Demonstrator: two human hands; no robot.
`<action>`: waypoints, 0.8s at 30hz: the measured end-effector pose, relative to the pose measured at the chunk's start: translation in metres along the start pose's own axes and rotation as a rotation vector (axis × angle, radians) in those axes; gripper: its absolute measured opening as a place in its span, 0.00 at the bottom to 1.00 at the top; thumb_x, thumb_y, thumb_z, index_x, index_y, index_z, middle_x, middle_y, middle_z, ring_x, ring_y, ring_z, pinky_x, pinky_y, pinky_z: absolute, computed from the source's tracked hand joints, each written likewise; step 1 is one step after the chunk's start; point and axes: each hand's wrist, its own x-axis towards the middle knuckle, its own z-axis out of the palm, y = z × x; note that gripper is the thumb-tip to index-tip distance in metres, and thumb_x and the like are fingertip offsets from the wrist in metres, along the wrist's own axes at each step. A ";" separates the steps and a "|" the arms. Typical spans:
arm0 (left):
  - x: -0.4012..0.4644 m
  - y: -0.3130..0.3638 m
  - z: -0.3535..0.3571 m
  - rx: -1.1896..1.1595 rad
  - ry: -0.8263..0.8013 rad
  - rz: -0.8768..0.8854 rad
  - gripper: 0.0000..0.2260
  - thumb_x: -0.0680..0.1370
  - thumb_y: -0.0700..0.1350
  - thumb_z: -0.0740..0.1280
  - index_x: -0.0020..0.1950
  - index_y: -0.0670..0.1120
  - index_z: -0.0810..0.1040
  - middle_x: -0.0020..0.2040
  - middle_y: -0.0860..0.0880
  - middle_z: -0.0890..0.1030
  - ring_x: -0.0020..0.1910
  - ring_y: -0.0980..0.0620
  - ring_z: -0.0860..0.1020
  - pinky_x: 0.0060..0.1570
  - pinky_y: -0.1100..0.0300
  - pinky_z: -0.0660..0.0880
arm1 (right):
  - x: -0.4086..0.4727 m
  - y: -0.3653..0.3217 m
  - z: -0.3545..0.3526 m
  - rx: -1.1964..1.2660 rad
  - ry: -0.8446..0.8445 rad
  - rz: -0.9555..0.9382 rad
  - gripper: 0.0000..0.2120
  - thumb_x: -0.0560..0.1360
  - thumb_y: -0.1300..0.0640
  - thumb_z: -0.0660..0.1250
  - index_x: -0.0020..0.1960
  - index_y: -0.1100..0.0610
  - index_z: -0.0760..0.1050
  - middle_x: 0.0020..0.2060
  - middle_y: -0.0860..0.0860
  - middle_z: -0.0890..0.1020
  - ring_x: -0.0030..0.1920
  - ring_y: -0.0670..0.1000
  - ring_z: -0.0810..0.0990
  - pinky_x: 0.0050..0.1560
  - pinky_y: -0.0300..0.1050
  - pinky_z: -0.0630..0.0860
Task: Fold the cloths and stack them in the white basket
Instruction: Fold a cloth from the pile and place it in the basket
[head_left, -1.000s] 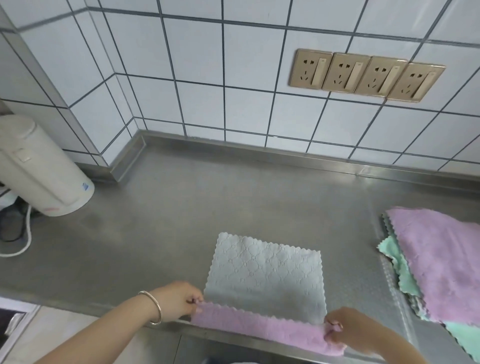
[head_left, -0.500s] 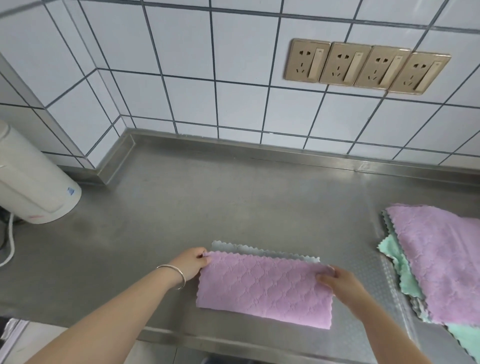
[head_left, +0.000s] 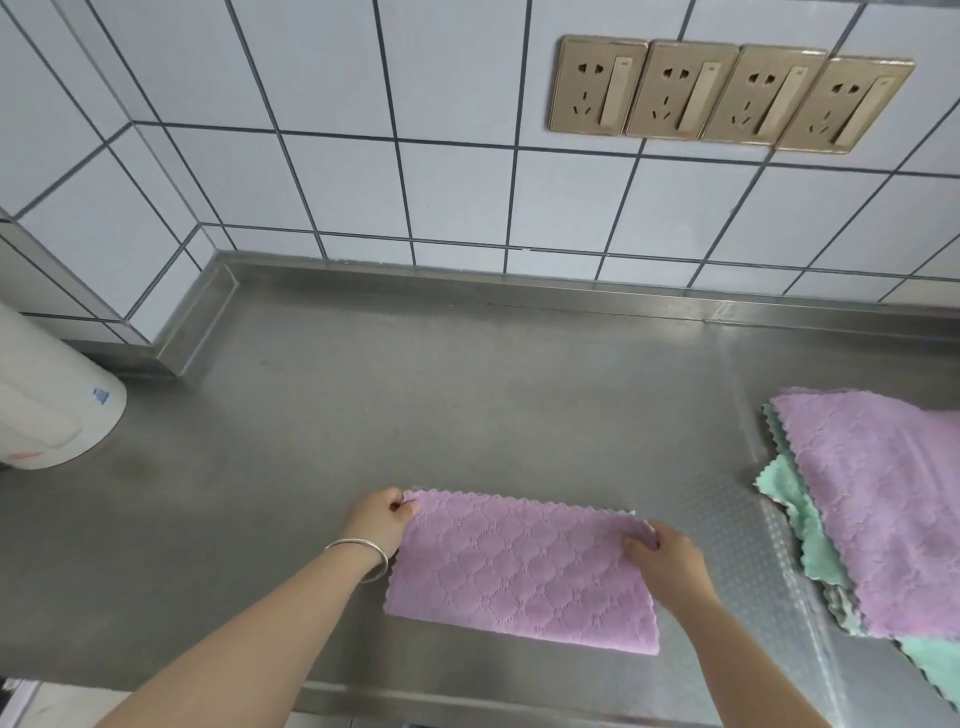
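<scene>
Near the counter's front edge, the left hand and right hand each pinch 1 far corner of the cloth (folded, pink).

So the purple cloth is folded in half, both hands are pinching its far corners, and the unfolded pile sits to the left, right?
Not quite: the head view shows the unfolded pile to the right. The purple cloth is folded in half, with the left hand and right hand pinching its far corners.

steel counter, white tiled wall, four gold sockets, white appliance
</scene>
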 end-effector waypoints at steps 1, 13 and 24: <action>0.001 0.001 0.001 0.008 0.019 0.002 0.10 0.79 0.46 0.61 0.43 0.40 0.75 0.46 0.35 0.79 0.44 0.39 0.75 0.39 0.59 0.61 | 0.000 -0.001 0.001 -0.002 0.007 0.002 0.06 0.75 0.59 0.64 0.44 0.63 0.73 0.34 0.53 0.75 0.37 0.54 0.72 0.32 0.42 0.65; 0.009 0.004 0.004 0.039 0.072 -0.064 0.14 0.78 0.51 0.62 0.53 0.41 0.78 0.50 0.42 0.82 0.51 0.43 0.78 0.44 0.59 0.67 | -0.002 -0.005 0.017 0.044 0.133 0.096 0.08 0.75 0.56 0.63 0.47 0.61 0.75 0.43 0.58 0.80 0.46 0.59 0.77 0.45 0.46 0.71; -0.027 0.004 0.028 0.061 0.336 0.334 0.25 0.74 0.56 0.58 0.66 0.43 0.70 0.66 0.44 0.73 0.65 0.44 0.71 0.63 0.51 0.66 | -0.027 0.012 0.017 0.187 0.297 0.071 0.22 0.74 0.56 0.67 0.66 0.60 0.67 0.53 0.56 0.77 0.50 0.55 0.76 0.52 0.52 0.74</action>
